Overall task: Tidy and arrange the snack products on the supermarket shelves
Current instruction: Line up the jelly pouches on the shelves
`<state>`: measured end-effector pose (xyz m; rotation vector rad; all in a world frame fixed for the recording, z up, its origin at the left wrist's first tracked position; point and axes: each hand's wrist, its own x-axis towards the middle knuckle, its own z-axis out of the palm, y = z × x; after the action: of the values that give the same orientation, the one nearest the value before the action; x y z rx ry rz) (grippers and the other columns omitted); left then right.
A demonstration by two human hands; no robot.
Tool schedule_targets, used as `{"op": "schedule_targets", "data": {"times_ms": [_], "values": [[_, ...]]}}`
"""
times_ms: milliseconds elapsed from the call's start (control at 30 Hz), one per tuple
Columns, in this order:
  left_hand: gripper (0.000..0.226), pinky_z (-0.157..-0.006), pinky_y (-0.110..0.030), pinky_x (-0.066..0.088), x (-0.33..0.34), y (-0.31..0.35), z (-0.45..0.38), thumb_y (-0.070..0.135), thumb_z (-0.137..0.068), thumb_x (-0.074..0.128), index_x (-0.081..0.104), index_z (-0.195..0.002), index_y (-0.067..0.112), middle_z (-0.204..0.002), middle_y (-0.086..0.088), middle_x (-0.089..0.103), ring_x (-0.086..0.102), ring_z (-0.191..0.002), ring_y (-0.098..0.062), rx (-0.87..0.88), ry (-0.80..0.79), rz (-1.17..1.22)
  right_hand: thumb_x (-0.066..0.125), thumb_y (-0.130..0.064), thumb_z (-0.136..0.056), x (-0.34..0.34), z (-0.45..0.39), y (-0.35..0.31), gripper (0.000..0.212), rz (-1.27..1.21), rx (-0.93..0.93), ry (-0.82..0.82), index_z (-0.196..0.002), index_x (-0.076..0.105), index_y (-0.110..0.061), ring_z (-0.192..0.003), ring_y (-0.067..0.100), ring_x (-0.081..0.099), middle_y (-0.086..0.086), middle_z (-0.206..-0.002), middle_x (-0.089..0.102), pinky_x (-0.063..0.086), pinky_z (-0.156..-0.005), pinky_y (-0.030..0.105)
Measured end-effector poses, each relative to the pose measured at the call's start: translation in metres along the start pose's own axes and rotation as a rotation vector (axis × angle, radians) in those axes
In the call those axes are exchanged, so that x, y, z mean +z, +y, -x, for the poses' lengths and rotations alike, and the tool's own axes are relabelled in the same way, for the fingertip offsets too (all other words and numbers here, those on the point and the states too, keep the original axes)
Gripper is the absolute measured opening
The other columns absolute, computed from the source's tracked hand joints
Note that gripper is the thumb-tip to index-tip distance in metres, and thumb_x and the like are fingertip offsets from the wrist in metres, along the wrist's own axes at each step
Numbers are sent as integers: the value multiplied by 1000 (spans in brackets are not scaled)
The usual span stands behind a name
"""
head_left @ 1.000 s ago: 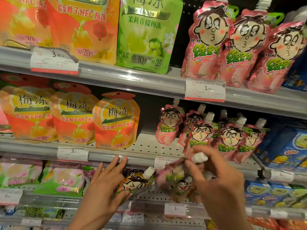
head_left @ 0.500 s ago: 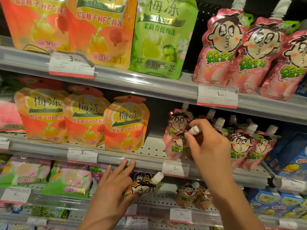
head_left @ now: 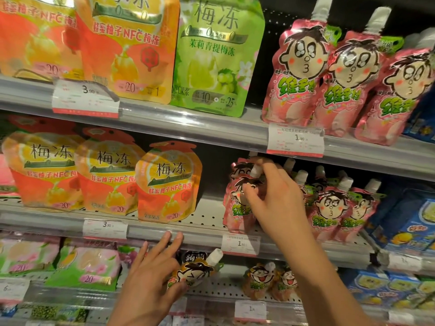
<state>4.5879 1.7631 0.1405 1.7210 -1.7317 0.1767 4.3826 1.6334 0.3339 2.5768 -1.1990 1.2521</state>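
A person's right hand (head_left: 275, 198) pinches the white cap of a pink jelly pouch (head_left: 239, 208), standing it on the middle shelf (head_left: 188, 234), right of the orange pouches (head_left: 168, 182). Below that shelf, the left hand (head_left: 153, 274) holds a brown-labelled pouch (head_left: 195, 271), fingers (head_left: 174, 243) outstretched.

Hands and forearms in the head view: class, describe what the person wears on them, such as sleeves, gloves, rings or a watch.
Nothing is worn. The left hand and right hand are bare, without gloves or visible rings. Both forearms are uncovered as far as the frame shows: no sleeve, watch or bracelet. Fingernails look short and unpainted.
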Motion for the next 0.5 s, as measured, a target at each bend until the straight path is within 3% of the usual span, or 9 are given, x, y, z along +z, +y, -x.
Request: {"op": "schedule_targets", "data": {"times_ms": [133,200,300,400,500], "values": [[29,-120,-25,5,1,1,1,61,-73,57,29,-78,54,-160,33,16,11,-152,-2,8,22,5,64,-6,-94,2,55,2,42,-329,-23,112,-134,58,-15,-86,8,66,-2,-143,49,54,-76,14],[27,-120,-31,9,2,3,2,59,-74,57,33,-74,47,-160,35,15,12,-152,-2,-11,36,19,62,-7,-93,8,83,9,41,-338,-20,159,-133,59,-15,-94,1,65,1,-147,50,52,-80,9],[20,-121,-44,16,3,4,5,57,-77,55,51,-78,38,-159,34,19,12,-153,-2,-37,42,10,55,-21,-93,13,111,24,33,-239,-58,63,-125,66,-18,-94,-9,63,-5,-138,59,50,-81,5],[18,-110,-47,32,5,10,6,54,-78,56,59,-85,37,-160,16,35,32,-148,-18,-4,101,-30,62,-23,-91,11,137,48,19,-192,-34,-43,-105,73,-29,-83,-10,64,-23,-114,67,52,-75,8],[21,-92,-44,45,22,28,14,46,-75,63,63,-92,34,-140,-1,61,59,-116,-33,-29,248,64,77,-10,-83,12,168,93,28,-193,130,-68,-97,73,-33,-74,-6,67,-29,-96,69,56,-64,17]]}}
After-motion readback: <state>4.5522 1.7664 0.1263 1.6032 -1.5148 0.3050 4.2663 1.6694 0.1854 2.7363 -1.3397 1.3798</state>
